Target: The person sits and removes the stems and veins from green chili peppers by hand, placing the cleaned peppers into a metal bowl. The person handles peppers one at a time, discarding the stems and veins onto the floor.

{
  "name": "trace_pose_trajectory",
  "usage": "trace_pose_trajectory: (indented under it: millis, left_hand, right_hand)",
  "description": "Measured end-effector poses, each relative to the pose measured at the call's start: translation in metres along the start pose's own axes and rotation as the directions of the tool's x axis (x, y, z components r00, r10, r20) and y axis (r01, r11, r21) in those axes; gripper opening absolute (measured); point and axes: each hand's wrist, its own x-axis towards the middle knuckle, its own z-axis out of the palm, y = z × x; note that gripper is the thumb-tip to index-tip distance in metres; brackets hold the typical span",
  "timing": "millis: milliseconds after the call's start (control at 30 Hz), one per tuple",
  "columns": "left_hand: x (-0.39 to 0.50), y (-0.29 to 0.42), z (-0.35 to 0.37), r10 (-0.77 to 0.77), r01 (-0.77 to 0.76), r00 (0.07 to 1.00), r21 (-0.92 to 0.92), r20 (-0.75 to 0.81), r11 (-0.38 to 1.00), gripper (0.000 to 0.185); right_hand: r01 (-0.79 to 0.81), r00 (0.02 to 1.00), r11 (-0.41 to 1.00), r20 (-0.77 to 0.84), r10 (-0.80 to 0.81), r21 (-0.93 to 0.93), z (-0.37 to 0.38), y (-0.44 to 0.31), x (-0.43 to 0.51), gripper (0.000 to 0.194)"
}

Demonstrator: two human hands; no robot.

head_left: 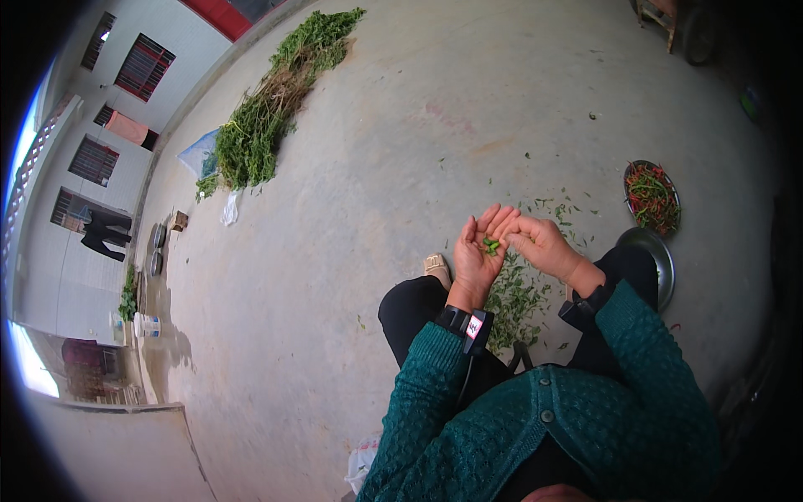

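My left hand [475,258] is cupped palm up in front of me, with a few small green chili peppers [491,245] lying in it. Against its fingertips, my right hand [544,247] has thumb and fingers drawn together. Whether anything sits in that pinch is too small to tell. Below both hands, loose green leaves [517,301] are strewn on the concrete between my legs. To the right stands a shiny metal basin [666,267], partly hidden by my knee. Just beyond it, an oval dish holds a heap of red and green chili peppers [654,194].
A long pile of uprooted green plants [251,138] lies at the upper left, beside a white plastic bag [230,209]. Along the left wall are a white bucket [147,325] and metal basins [156,263]. A wheeled cart [665,16] stands at the upper right.
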Motion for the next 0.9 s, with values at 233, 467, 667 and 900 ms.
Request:
trace_pose_trajectory:
  millis: [233, 467, 667, 900]
  left_hand:
    - [-0.001, -0.006, 0.003, -0.061, 0.075, 0.985, -0.083, 0.162, 0.994, 0.063]
    - [0.0, -0.009, -0.001, -0.104, 0.106, 0.986, -0.007, 0.129, 0.994, 0.064]
    - [0.005, -0.011, -0.015, -0.177, 0.183, 0.983, 0.139, -0.054, 0.973, 0.054]
    - [0.003, -0.004, -0.019, -0.025, 0.117, 0.991, 0.752, -0.132, 0.649, 0.024]
  right_hand:
    - [0.092, 0.996, 0.967, 0.003, -0.094, -0.236, 0.011, 0.014, 0.0, 0.011]
    - [0.01, 1.0, 0.986, 0.005, -0.01, -0.168, 0.002, 0.025, 0.003, 0.01]
    - [-0.178, 0.983, 0.982, -0.023, 0.18, 0.066, 0.001, 0.026, 0.002, 0.012]
    - [0.072, 0.997, 0.856, 0.053, -0.052, -0.511, -0.022, 0.026, 0.003, 0.015]
